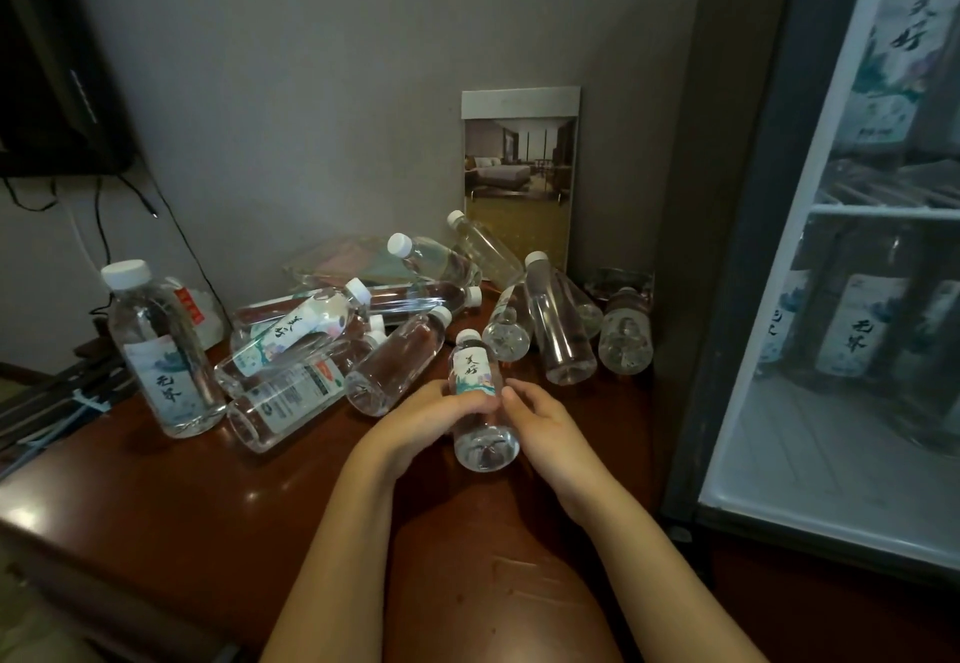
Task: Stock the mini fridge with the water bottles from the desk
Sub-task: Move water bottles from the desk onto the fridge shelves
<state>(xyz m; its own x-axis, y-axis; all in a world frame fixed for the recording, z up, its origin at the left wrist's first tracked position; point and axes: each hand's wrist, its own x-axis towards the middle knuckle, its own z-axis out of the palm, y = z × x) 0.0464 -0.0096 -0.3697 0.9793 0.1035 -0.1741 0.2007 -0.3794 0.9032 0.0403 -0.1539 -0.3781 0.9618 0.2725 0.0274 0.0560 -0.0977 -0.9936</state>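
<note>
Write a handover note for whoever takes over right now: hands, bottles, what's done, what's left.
Left hand and right hand both grip one labelled bottle over the desk.
One upright bottle stands at the left; the pile lies against the wall.
Done: the fridge on the right shows several bottles behind its glass.
Left: the held bottle, then everything on the desk.
</note>
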